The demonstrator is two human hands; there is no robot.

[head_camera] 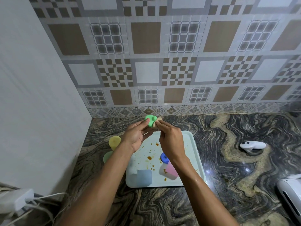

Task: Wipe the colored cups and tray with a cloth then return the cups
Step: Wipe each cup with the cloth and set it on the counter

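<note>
Both hands were up together over the far edge of the tray when I checked the feed. I had the left hand point(138, 136) turned palm-up, its fingertips curled round a small green cup point(150, 120) and holding it in the air. The right hand point(171, 141) sat just beside it, fingers drawn together in a pinch on a beige cloth point(159, 121) that was pressed against the side of the cup. Below my wrists lay the pale tray point(192, 144), flat on the counter point(228, 160) and spotted with brown stains point(149, 158). On it I could see a blue cup point(164, 158) partly hidden by my right forearm, a pink cup point(171, 171) lying tipped beside it, and a grey-blue cup point(144, 176) near the front left corner. Left of the tray, on the counter, stood a yellow cup point(114, 141) and, nearer to me, a pale green cup point(107, 156) half covered by my left forearm. Well off to the right rested a white controller point(252, 145), with a white device point(290, 194) at the frame's edge. A white power strip point(16, 199) with cables lay at lower left, and a tiled wall point(146, 70) ran behind the counter.
</note>
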